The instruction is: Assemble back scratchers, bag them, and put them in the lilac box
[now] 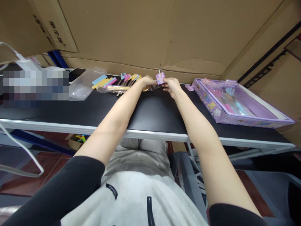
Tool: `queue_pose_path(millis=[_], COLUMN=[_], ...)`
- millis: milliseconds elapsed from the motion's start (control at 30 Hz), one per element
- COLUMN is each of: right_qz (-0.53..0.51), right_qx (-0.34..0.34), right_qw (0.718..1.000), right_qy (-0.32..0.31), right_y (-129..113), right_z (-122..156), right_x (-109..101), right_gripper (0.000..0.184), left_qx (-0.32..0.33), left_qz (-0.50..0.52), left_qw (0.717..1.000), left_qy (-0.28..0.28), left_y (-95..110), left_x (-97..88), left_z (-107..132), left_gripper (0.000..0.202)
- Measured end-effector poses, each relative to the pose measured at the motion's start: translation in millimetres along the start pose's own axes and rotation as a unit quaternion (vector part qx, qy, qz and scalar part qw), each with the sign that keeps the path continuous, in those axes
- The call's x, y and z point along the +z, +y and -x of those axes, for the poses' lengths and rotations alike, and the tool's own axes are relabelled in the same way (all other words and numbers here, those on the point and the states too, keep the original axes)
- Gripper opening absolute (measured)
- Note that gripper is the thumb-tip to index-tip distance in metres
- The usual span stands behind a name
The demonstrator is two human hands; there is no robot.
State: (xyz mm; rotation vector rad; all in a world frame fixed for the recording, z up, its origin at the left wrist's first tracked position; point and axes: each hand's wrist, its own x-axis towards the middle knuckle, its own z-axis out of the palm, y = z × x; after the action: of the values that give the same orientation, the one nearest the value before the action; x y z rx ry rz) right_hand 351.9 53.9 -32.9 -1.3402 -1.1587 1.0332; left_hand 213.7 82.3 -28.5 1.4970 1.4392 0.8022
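Note:
Near the back of the table, my right hand (172,86) pinches a small purple printed card (160,78) by its right edge. My left hand (149,81) is closed at the end of a long clear plastic bag (110,89), close to the card's left edge; its fingertips are partly hidden. Something yellow, seemingly a back scratcher, lies inside the bag, which runs left beneath my left forearm. Behind the bag lie several back scratchers (130,77) with blue, pink and yellow claw heads. Blue, yellow and pink handles (104,82) lie at their left.
At right stands an open purple display box (217,110) with back scratchers inside. Another small purple card (189,88) lies beside it. Clear plastic bags (81,88) lie at left, near a white charger (29,65). Cardboard (141,34) walls the back of the black table (155,116).

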Motion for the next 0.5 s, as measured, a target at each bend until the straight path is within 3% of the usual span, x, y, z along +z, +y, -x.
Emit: queue_pose_path(millis=[100,300,500], right_qz=[0.004,-0.014,-0.025], right_qx=[0.012,0.051,0.066], right_qw=[1.0,0.998,0.997], right_qy=[0.014,0.037,-0.005], right_y=[2,7,12], right_z=[1,2,0], right_x=[2,4,7], right_gripper=[0.023,0.019,0.01], left_qx=[0.019,0.036,0.031], left_qz=[-0.027,-0.027,-0.028], left_qw=[0.999,0.999,0.999], left_qy=[0.027,-0.02,-0.011], left_y=[1,3,5], left_x=[-0.8,-8.1,-8.7], left_z=[4,10,13], left_gripper=[0.039,0.041,0.042])
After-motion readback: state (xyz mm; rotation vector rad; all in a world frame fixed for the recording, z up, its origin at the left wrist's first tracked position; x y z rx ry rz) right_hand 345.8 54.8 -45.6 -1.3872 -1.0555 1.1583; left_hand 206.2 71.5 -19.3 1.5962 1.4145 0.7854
